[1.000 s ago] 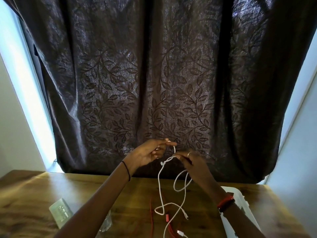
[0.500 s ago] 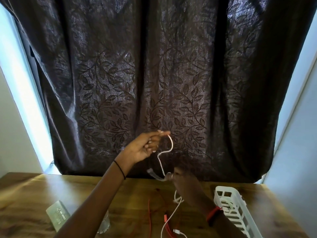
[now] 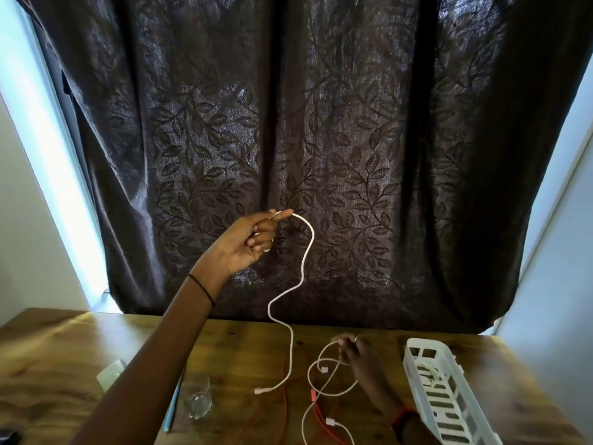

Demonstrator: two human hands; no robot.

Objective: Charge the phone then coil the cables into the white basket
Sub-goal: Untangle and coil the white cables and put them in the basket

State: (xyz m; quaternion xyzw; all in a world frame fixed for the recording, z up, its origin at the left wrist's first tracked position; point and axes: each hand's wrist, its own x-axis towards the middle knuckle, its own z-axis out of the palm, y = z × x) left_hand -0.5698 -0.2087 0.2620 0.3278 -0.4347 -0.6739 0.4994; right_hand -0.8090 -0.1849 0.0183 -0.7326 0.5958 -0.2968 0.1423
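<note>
My left hand is raised in front of the curtain and pinches one end of a white cable, which hangs in curves down to the table; its free plug lies near the table's middle. My right hand rests low on the table and grips a loop of a second white cable that curls across the wood. A red cable lies under the white ones. The white basket stands at the right with a coiled cable inside. No phone shows clearly.
A clear glass stands near the front left beside a light blue pen. A white block lies at the left behind my forearm. A dark leaf-patterned curtain hangs behind the wooden table.
My left hand has lifted the white cable higher and away, so it now hangs free. My right hand has dropped from chest height to the table and holds the other cable.
</note>
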